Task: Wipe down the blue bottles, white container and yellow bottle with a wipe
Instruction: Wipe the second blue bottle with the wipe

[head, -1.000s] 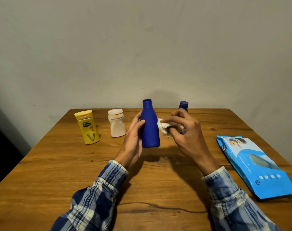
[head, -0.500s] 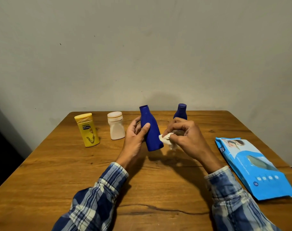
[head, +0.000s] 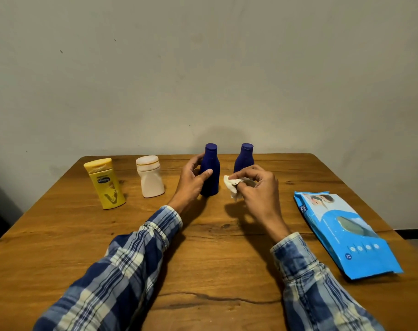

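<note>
My left hand grips a blue bottle that stands upright on the wooden table, thumb across its front. My right hand pinches a crumpled white wipe just right of that bottle, apart from it. A second blue bottle stands behind my right hand, its lower part hidden by my fingers. Further left stand a white container and a yellow bottle, both upright and untouched.
A blue pack of wipes lies flat near the table's right edge. A plain wall rises right behind the table's far edge. My plaid sleeves cover the near middle of the table.
The gripped blue bottle went from tilted and lifted to standing upright further back on the table. My right hand with the wipe has come off the bottle and moved slightly right.
</note>
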`<state>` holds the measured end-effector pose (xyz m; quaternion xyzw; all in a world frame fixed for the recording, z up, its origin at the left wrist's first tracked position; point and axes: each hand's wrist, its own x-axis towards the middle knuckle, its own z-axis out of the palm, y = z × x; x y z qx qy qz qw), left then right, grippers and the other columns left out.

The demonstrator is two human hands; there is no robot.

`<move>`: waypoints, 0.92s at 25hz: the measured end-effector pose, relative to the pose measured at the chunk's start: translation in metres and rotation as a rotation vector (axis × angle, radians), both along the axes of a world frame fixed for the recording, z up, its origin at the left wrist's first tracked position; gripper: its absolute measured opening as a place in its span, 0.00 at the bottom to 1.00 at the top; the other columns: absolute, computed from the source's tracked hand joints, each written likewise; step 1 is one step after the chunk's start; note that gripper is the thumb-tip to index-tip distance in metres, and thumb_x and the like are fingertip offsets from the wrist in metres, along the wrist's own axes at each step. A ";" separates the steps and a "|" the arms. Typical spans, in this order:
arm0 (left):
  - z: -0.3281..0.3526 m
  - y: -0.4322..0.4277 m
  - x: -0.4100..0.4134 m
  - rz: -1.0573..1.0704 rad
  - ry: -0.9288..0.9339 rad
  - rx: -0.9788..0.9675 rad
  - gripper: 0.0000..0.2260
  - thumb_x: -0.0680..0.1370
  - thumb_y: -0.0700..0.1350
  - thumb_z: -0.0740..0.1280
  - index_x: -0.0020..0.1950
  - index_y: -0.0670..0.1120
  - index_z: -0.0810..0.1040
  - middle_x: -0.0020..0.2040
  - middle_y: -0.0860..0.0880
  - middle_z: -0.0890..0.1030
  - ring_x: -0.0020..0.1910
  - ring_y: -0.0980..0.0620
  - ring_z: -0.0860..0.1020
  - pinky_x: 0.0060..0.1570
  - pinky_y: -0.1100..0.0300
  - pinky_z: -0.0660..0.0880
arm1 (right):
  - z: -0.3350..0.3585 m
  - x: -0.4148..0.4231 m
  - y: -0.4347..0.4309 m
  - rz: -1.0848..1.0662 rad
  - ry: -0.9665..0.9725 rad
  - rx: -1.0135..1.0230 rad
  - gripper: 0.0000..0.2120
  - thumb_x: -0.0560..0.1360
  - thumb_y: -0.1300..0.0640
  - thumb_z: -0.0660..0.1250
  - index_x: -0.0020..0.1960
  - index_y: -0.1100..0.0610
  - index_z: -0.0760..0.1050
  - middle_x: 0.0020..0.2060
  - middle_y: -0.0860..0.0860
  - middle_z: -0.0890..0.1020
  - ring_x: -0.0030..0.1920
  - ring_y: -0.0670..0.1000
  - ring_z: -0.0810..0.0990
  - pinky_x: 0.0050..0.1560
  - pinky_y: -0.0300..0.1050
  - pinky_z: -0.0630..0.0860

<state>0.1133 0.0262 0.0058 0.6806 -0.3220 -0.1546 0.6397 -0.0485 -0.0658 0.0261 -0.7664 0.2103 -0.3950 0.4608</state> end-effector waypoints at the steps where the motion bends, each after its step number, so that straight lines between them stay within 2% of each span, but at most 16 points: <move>1: 0.001 -0.003 0.002 -0.006 -0.003 0.002 0.24 0.81 0.32 0.65 0.76 0.45 0.68 0.72 0.44 0.74 0.68 0.50 0.73 0.70 0.48 0.73 | -0.001 0.000 -0.001 -0.018 -0.011 0.003 0.08 0.73 0.68 0.71 0.46 0.57 0.85 0.48 0.47 0.81 0.49 0.41 0.80 0.47 0.35 0.79; 4: -0.004 -0.009 0.009 -0.035 0.048 -0.026 0.23 0.81 0.32 0.65 0.71 0.53 0.72 0.73 0.46 0.74 0.71 0.48 0.72 0.73 0.41 0.69 | -0.002 0.001 -0.003 -0.038 -0.024 0.015 0.08 0.73 0.68 0.72 0.45 0.56 0.85 0.48 0.47 0.81 0.49 0.39 0.79 0.46 0.32 0.77; 7: -0.015 -0.012 0.018 -0.102 0.178 -0.083 0.23 0.79 0.37 0.67 0.66 0.62 0.77 0.72 0.49 0.75 0.73 0.44 0.72 0.70 0.33 0.70 | -0.005 0.003 -0.002 -0.038 -0.008 0.004 0.08 0.73 0.68 0.71 0.45 0.57 0.84 0.48 0.46 0.81 0.49 0.37 0.78 0.45 0.30 0.76; 12: -0.020 -0.016 0.020 -0.156 0.308 -0.135 0.26 0.81 0.33 0.65 0.67 0.64 0.76 0.71 0.51 0.75 0.71 0.44 0.73 0.69 0.32 0.71 | -0.007 0.004 -0.002 -0.032 0.008 0.000 0.07 0.73 0.69 0.71 0.47 0.59 0.84 0.48 0.45 0.80 0.49 0.34 0.77 0.45 0.29 0.76; 16: -0.025 -0.013 0.026 -0.162 0.210 -0.088 0.33 0.78 0.33 0.68 0.73 0.66 0.69 0.70 0.54 0.75 0.71 0.48 0.74 0.69 0.35 0.72 | -0.009 0.005 -0.002 -0.025 0.022 -0.013 0.08 0.74 0.68 0.70 0.47 0.58 0.84 0.48 0.45 0.80 0.50 0.36 0.78 0.46 0.32 0.77; 20: -0.020 -0.001 0.019 -0.055 0.005 -0.020 0.39 0.76 0.36 0.74 0.80 0.55 0.58 0.68 0.53 0.74 0.70 0.51 0.73 0.72 0.48 0.70 | -0.009 0.005 -0.001 -0.009 0.006 -0.025 0.07 0.74 0.68 0.71 0.47 0.58 0.85 0.47 0.45 0.80 0.50 0.34 0.77 0.45 0.27 0.75; 23: -0.014 0.012 0.004 0.105 -0.125 -0.044 0.36 0.76 0.39 0.76 0.79 0.53 0.63 0.68 0.52 0.75 0.68 0.54 0.75 0.68 0.53 0.73 | -0.010 0.006 0.000 -0.006 -0.012 -0.022 0.07 0.74 0.68 0.72 0.46 0.58 0.85 0.48 0.47 0.81 0.50 0.37 0.78 0.45 0.28 0.75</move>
